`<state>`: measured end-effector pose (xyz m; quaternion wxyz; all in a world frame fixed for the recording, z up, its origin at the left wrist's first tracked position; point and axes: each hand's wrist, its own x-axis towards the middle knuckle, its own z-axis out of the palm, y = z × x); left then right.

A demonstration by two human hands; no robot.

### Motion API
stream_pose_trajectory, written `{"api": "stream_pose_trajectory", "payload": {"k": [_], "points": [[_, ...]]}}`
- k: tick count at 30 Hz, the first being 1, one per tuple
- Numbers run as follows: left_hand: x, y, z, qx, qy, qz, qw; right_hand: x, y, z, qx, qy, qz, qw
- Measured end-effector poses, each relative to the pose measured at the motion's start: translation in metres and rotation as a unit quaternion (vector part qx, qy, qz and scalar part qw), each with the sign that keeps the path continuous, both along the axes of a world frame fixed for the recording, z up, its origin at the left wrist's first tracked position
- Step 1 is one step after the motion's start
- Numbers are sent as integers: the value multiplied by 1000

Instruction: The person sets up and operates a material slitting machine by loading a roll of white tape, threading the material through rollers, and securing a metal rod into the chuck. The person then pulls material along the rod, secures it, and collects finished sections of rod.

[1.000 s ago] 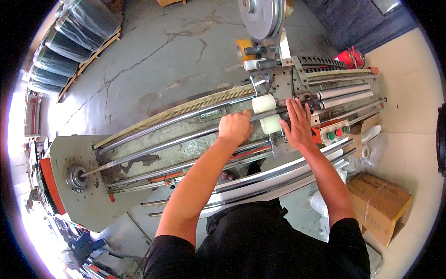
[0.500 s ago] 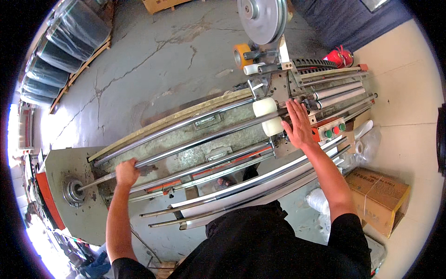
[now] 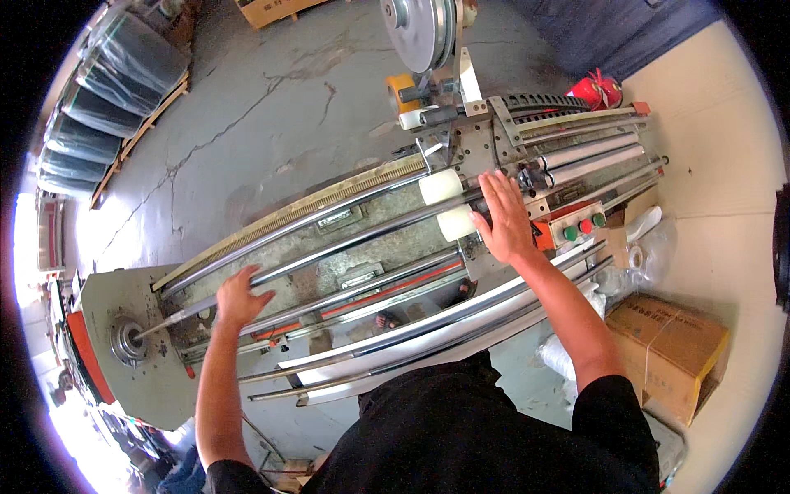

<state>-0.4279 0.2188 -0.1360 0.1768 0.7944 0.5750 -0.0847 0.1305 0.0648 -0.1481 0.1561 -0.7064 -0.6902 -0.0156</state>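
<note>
A long steel shaft (image 3: 350,239) runs from the round chuck (image 3: 129,339) on the left housing toward the carriage plate (image 3: 473,148). My left hand (image 3: 240,298) is open just beside the shaft's left part, thumb and fingers apart; whether it still touches the shaft I cannot tell. My right hand (image 3: 504,218) lies flat over the carriage, fingers stretched out and covering the shaft's right part. Two white rollers (image 3: 442,187) sit left of that hand, one on each side of the shaft. A button box (image 3: 578,224) with green and red buttons stands right of my right wrist.
Above the carriage rises a large grey wheel (image 3: 415,33). White-and-metal bars (image 3: 395,350) cross in front of my body. At the right are a cardboard box (image 3: 671,346) and clear plastic wrap (image 3: 654,255). Dark wrapped rolls (image 3: 132,49) stand on pallets at far left.
My left hand has opened from its grip round the shaft and shifted slightly right. The carriage, with its rollers, wheel and button box, has moved left, and my right hand with it.
</note>
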Motion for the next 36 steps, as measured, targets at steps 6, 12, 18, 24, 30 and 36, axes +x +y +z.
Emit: {"api": "stream_pose_trajectory", "payload": {"k": [6, 12, 18, 24, 30, 36], "points": [[195, -24, 5, -22, -46, -64, 997, -1, -1, 3, 4, 12, 14, 1000], [328, -44, -5, 27, -97, -132, 986, 2, 0, 3, -2, 25, 35, 999], [306, -45, -21, 80, -84, -79, 990, 7, 2, 5, -17, 20, 55, 998], [141, -20, -30, 70, 0, 9, 998, 25, 15, 11, -35, 70, 35, 996], [-35, 12, -30, 7, 55, 97, 994, 45, 133, -27, -185, 397, -78, 896], [-41, 21, -19, -54, 51, 79, 994, 36, 172, -62, -291, 479, -85, 823]]}}
